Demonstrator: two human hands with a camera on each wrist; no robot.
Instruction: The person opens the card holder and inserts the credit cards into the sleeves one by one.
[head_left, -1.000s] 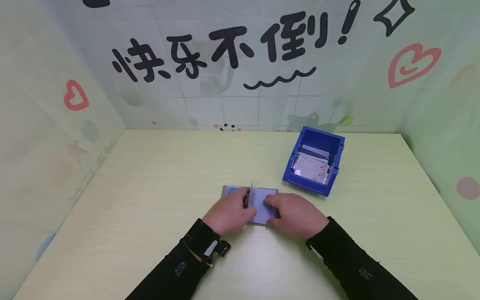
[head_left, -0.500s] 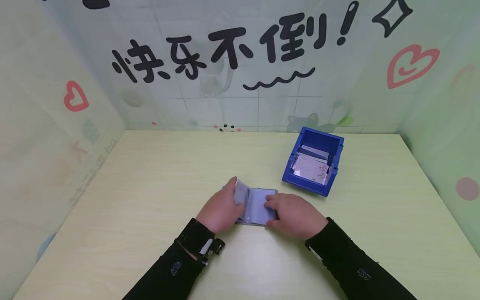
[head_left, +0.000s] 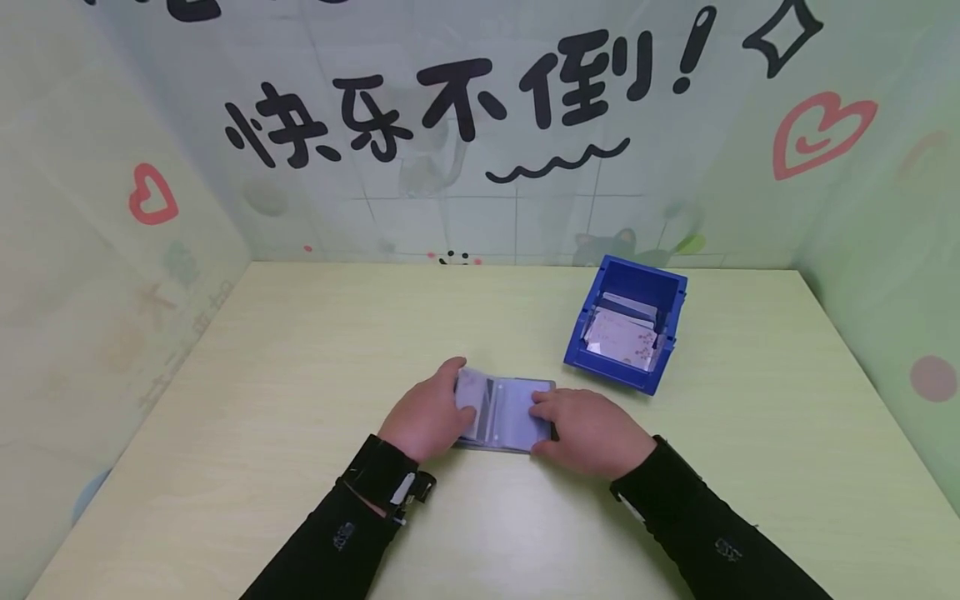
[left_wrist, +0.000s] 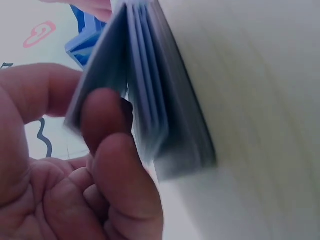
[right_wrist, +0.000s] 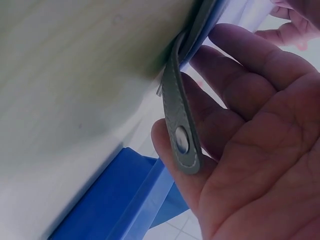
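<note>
A small grey card holder (head_left: 519,414) lies spread on the table, its clear sleeves showing. My left hand (head_left: 424,418) grips its left side, with fingers curled round the turned leaves (left_wrist: 100,75) in the left wrist view. Several more sleeves (left_wrist: 147,85) fan out beside them. On the right half, my right hand (head_left: 591,429) holds the page, fingertips on the sleeve and thumb at the near right edge. A grey strap with a metal snap (right_wrist: 182,139) hangs between that hand's fingers in the right wrist view.
A blue bin (head_left: 576,360) stands tilted to the back right of the holder, with several printed cards (head_left: 622,337) inside. A pale wood-look table (head_left: 337,333) runs under everything. Printed cloth walls (head_left: 517,217) enclose the back and sides.
My left hand has turned the raised leaf over to the left and moved left with it, laying the holder wider. My right hand has stayed on the right page.
</note>
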